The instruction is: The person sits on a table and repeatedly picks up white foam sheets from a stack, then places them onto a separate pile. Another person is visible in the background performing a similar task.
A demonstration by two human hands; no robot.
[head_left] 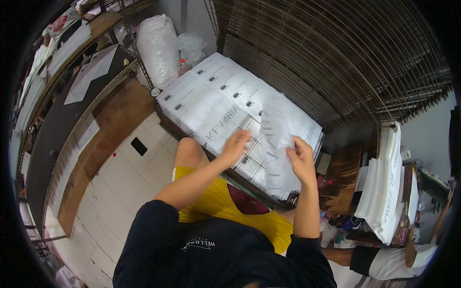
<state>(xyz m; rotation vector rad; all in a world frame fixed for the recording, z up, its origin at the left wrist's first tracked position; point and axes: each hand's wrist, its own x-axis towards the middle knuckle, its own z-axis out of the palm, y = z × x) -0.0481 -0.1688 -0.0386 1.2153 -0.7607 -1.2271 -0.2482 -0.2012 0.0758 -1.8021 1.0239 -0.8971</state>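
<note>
My right hand (pixel 302 161) grips the lower edge of a translucent white printed sheet (pixel 274 139) and holds it upright over a wire rack shelf. My left hand (pixel 235 146) reaches forward with fingers spread, its fingertips on the sheets (pixel 211 103) that lie in overlapping rows on the rack shelf (pixel 165 119). Each flat sheet carries grey lettering and a small dark mark.
A tall stack of wire racks (pixel 336 57) rises behind the shelf. White plastic bags (pixel 158 48) stand at the far left of it. A pile of white sheets (pixel 384 187) sits on the right, near another person's legs (pixel 379 259). Long shelving (pixel 62 96) runs along the left; white floor tiles (pixel 125 177) lie below.
</note>
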